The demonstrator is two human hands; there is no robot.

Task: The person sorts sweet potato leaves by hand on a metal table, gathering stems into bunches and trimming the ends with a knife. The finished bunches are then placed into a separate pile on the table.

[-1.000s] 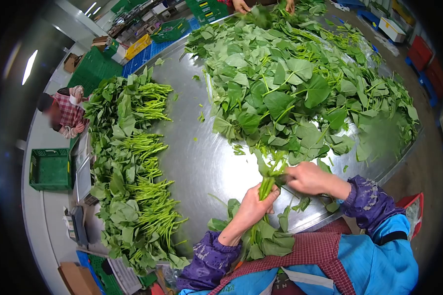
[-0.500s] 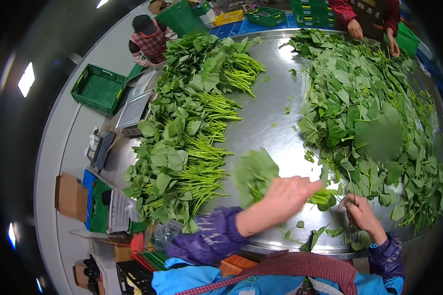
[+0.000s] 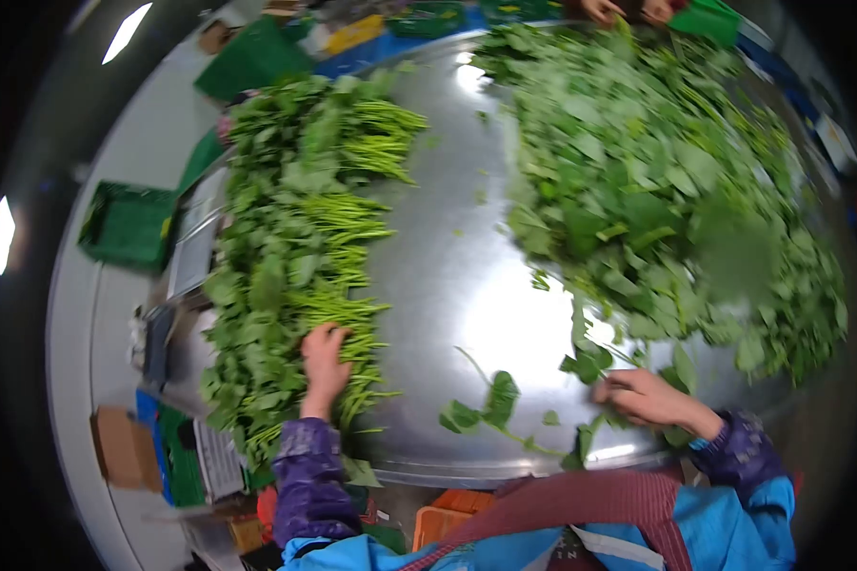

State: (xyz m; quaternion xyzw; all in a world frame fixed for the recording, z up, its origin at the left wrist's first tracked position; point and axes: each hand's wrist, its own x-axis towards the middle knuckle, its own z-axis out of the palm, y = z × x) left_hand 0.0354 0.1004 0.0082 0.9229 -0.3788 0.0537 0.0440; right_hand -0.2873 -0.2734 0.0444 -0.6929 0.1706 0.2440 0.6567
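Long rows of leafy green bunches lie on the left of the metal table, their cut stems pointing right. My left hand is over the near part of this row, fingers curled around the stems of a bunch there. At the near right, my right hand is closed with its fingertips together on a leafy stem; the exact grip is blurred. Close to it, a loose vine with a few leaves trails across the table. A big heap of loose greens covers the right side.
Another person's hands are at the far edge of the heap. Green crates and a scale stand left of the table. An orange crate sits below the near edge.
My left hand has carried a bunch from the middle to the row at left. My right hand has shifted slightly left. The view has turned, and the vine now lies spread near the edge.
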